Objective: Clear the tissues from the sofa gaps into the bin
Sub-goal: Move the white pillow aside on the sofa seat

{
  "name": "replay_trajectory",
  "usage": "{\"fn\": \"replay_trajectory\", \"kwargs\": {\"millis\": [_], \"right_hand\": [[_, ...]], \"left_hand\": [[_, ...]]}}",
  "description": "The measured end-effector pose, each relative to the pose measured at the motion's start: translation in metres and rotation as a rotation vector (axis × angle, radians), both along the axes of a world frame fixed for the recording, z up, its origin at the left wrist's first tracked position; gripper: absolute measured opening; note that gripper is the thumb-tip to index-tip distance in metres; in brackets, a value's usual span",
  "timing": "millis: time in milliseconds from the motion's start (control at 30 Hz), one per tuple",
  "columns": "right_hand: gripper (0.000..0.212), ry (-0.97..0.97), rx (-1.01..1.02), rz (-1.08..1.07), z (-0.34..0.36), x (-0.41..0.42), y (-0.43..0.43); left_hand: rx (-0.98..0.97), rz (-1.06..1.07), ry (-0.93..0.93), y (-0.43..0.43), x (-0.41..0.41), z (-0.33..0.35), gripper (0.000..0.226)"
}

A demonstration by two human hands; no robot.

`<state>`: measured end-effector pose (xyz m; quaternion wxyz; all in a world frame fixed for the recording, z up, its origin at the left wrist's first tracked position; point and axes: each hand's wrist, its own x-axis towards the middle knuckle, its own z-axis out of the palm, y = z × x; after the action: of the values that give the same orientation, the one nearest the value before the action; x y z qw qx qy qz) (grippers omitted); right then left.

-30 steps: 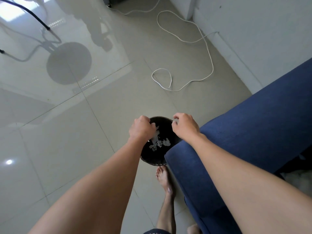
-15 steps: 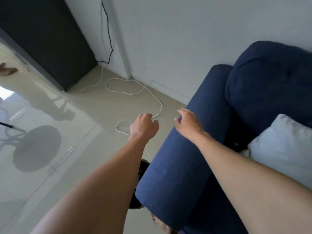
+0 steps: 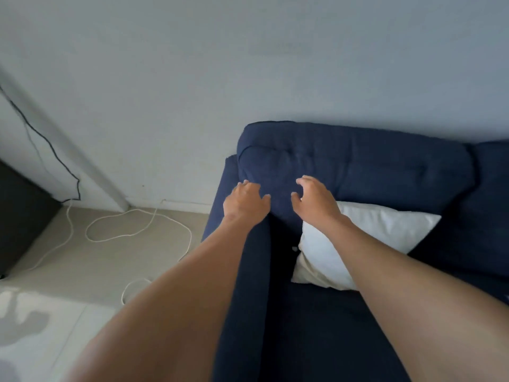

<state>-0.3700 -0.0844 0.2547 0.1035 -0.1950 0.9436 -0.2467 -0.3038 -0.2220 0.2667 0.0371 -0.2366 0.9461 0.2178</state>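
A dark blue sofa [image 3: 358, 172] fills the right half of the view, its armrest [image 3: 248, 271] running toward me. My left hand [image 3: 243, 204] hovers over the far end of the armrest, fingers loosely curled and holding nothing. My right hand [image 3: 316, 201] hangs open in front of the back cushion, just above the white pillow [image 3: 366, 238]. A small pale scrap, perhaps a tissue [image 3: 294, 248], shows in the dark gap between armrest and pillow. The bin is out of view.
A white cable [image 3: 137, 232] loops over the tiled floor left of the sofa. A black cable [image 3: 49, 144] runs down the grey wall beside a dark cabinet [image 3: 19, 216] at the far left.
Both hands left the bin's rim and moved up and right over the sofa. My view swung from the floor and bin to the sofa's corner; the bin dropped out of sight.
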Motion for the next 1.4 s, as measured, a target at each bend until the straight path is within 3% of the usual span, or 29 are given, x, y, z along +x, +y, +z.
{"fn": "replay_trajectory", "kwargs": {"millis": [200,400,600,800,867,967,1067,1167,1267,1400], "right_hand": [[0.045,-0.031,0.024,-0.121,-0.016,-0.047,0.094],[0.047,-0.101,0.157,-0.102,-0.07,-0.095,0.173],[0.074,-0.112,0.303,0.0,-0.136,-0.13,0.215],[0.082,-0.078,0.292,-0.025,-0.172,-0.11,0.222],[0.069,-0.003,0.346,-0.033,-0.174,-0.1,0.218],[0.038,0.083,0.392,-0.015,-0.18,-0.087,0.213],[0.039,0.085,0.404,0.059,-0.189,-0.075,0.209],[0.065,0.05,0.457,0.16,-0.194,-0.058,0.207],[0.064,0.048,0.371,0.12,-0.189,-0.033,0.212],[0.067,0.017,0.354,0.147,-0.183,0.009,0.227]], "left_hand": [[-0.019,-0.135,-0.028,0.083,-0.066,-0.012,0.044],[-0.071,-0.247,-0.112,0.153,-0.119,-0.072,0.051],[-0.116,-0.323,-0.201,0.195,-0.141,-0.138,0.079],[-0.16,-0.256,-0.272,0.207,-0.132,-0.166,0.104],[-0.231,-0.243,-0.294,0.212,-0.125,-0.171,0.099],[-0.393,-0.269,-0.369,0.216,-0.108,-0.176,0.064],[-0.515,-0.32,-0.42,0.211,-0.093,-0.178,0.05],[-0.388,-0.323,-0.456,0.204,-0.075,-0.181,0.073],[-0.149,-0.256,-0.425,0.203,-0.047,-0.18,0.08],[-0.195,-0.34,-0.452,0.217,-0.004,-0.181,0.097]]}}
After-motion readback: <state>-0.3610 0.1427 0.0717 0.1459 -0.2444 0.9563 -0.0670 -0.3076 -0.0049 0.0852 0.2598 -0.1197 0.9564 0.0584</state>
